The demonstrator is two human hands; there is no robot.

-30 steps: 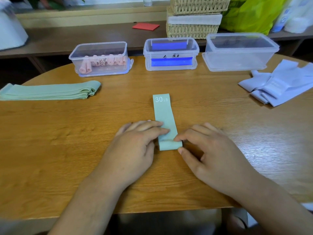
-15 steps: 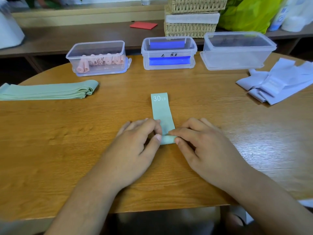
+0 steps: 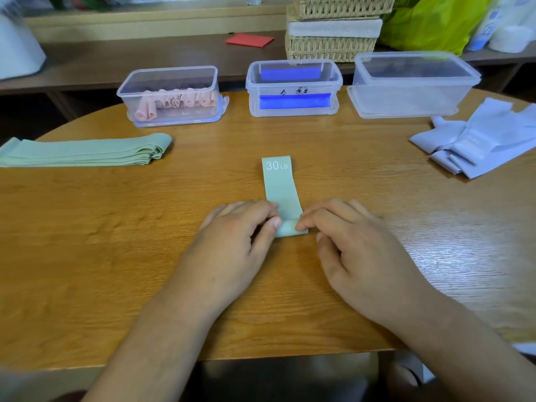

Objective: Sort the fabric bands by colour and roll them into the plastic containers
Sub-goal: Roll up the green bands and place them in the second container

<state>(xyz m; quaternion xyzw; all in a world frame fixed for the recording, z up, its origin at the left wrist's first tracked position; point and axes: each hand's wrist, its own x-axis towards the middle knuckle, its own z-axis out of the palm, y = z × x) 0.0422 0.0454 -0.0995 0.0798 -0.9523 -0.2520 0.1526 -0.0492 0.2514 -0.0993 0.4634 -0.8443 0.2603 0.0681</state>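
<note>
A mint green band (image 3: 280, 187) marked "30 LB" lies lengthwise on the wooden table (image 3: 116, 242), its near end curled into a small roll. My left hand (image 3: 235, 245) pinches the roll's left side with thumb and fingers. My right hand (image 3: 356, 245) pinches its right side. Three clear plastic containers stand at the back: the left container (image 3: 171, 95) holds pink rolls, the middle container (image 3: 293, 88) has blue clips, the right container (image 3: 412, 85) looks empty. A stack of green bands (image 3: 87, 150) lies at the left, a heap of pale lilac bands (image 3: 478, 140) at the right.
Behind the table runs a low bench (image 3: 116, 59) with a red card (image 3: 250, 40), wicker baskets (image 3: 333, 30), a yellow-green bag (image 3: 435, 21) and a white object (image 3: 17, 44) at the far left. The table's near edge is just below my forearms.
The near end of the green band has been folded up and rolled away from me, so the flat part is shorter. Both hands have shifted forward with the roll.
</note>
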